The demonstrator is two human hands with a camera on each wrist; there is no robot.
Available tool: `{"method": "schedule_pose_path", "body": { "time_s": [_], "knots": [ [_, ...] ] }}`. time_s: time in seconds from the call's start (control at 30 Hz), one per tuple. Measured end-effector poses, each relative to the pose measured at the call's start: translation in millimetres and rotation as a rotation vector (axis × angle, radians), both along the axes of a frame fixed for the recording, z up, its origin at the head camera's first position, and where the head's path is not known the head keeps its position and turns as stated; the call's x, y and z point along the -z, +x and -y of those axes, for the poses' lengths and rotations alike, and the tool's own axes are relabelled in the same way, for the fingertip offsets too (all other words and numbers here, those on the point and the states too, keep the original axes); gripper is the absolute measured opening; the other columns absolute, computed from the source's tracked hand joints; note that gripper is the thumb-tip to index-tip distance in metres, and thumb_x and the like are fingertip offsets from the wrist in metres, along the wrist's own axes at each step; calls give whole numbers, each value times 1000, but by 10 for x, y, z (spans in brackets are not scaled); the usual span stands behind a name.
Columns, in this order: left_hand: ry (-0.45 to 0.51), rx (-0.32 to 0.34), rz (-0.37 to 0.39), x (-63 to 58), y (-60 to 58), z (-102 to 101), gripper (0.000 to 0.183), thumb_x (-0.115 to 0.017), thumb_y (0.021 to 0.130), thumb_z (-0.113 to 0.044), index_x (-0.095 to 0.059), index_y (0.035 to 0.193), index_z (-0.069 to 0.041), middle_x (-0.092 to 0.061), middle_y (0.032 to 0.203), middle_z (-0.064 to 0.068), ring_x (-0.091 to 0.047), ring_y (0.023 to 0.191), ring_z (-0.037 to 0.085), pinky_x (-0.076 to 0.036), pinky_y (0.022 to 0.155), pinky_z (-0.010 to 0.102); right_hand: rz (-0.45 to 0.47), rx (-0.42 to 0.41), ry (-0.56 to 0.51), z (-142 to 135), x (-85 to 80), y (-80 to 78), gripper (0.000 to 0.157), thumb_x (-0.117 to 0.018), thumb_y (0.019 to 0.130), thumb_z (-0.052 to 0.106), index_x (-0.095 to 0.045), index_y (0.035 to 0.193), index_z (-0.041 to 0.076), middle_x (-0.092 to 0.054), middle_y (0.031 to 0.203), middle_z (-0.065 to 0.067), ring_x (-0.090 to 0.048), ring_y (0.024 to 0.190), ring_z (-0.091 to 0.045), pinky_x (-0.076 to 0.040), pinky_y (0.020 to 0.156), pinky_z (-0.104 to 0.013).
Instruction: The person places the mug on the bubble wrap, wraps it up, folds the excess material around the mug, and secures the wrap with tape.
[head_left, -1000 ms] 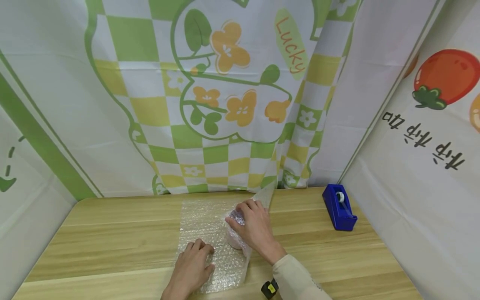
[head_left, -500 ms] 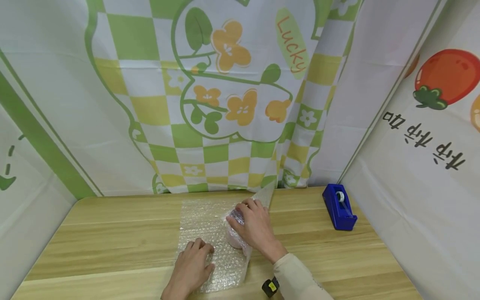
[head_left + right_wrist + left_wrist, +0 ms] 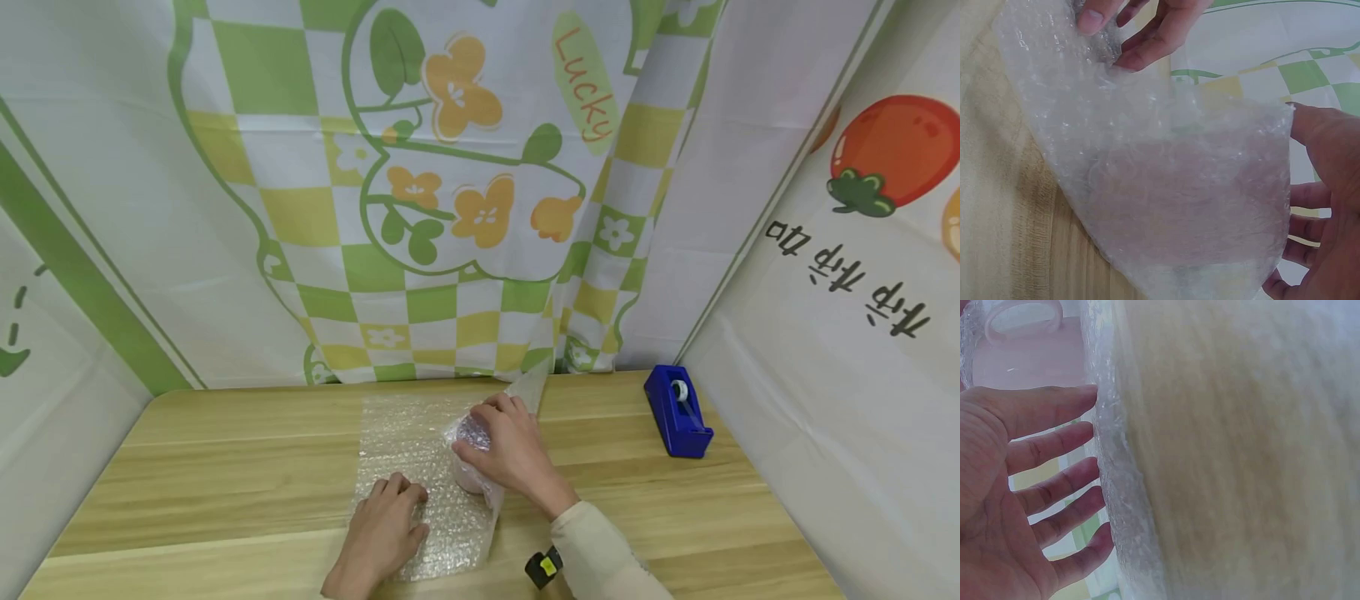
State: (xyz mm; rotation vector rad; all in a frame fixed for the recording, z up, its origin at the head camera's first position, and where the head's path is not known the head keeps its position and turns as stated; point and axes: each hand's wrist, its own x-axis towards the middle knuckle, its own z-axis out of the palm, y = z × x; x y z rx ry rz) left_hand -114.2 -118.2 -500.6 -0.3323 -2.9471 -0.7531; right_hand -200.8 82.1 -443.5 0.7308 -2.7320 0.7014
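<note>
A pink mug point(image 3: 1029, 359) with a looped handle shows in the left wrist view. It lies on a sheet of bubble wrap point(image 3: 405, 442), with part of the sheet folded up over its right side. My right hand point(image 3: 510, 450) grips the mug through the wrap, fingers over the far side and thumb toward the left. In the right wrist view, the pink shows dimly through the wrapping. My left hand point(image 3: 381, 529) rests on the flat left part of the sheet, fingers spread and loosely bent, fingertips touching the plastic.
A blue tape dispenser point(image 3: 678, 412) holding a roll of clear tape stands at the table's right. Beside the right sleeve is a small black item point(image 3: 543, 567) with a yellow patch. A printed curtain point(image 3: 450, 317) hangs along the wooden table's point(image 3: 225, 467) back edge.
Both hands keep nearly the same places on the wrap and mug. A bit more wrap stands out at the mug's left, and the head view has shifted slightly.
</note>
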Motion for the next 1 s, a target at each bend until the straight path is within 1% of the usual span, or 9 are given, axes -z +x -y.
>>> {"method": "schedule_pose_path", "body": {
  "time_s": [0.2,0.4,0.5,0.6,0.8,0.9,1.0],
  "knots": [
    [1,3,-2,-7,-7,21,34,-86,76,-17,-72,106,-10,-60,106,5,-56,99,29,-52,76,50,-22,17,-3,18,19,-18,49,-81,82,43,-72,115,7,-63,116,-5,-54,106,-24,-47,86,-42],
    [28,1,36,-23,-15,45,33,-84,77,-20,-72,106,-12,-62,109,5,-57,103,30,-52,82,53,-23,42,-17,47,36,-13,49,-81,80,41,-72,114,7,-62,115,-5,-53,106,-23,-46,85,-42],
    [43,-2,57,-38,-20,51,33,-83,78,-22,-72,107,-12,-62,110,5,-57,105,31,-51,84,54,-12,56,-28,59,42,-7,47,-80,81,40,-72,114,8,-62,115,-5,-53,107,-24,-46,85,-43],
    [48,1,62,-48,-25,59,33,-83,79,-22,-72,107,-12,-62,110,5,-58,105,31,-51,84,54,-15,67,-38,68,63,-12,45,-80,83,41,-72,113,9,-62,114,-5,-53,107,-24,-45,84,-43],
    [69,6,56,-50,-34,72,31,-82,80,-20,-72,108,-11,-64,109,6,-59,104,32,-53,84,55,-60,81,-49,82,106,-11,45,-79,85,45,-72,111,9,-62,111,-5,-54,104,-23,-44,78,-40],
    [68,-10,48,-53,-44,86,33,-82,80,-20,-72,110,-10,-64,111,8,-60,104,34,-53,85,55,-75,84,-55,92,114,-7,45,-79,84,44,-72,110,8,-62,109,-4,-54,102,-22,-44,76,-39],
    [63,-48,47,-66,-61,108,38,-82,80,-20,-71,114,-8,-64,114,12,-59,108,37,-53,87,57,-77,93,-60,104,108,2,44,-79,83,43,-72,109,8,-62,108,-4,-53,100,-22,-43,76,-38]
  ]
}}
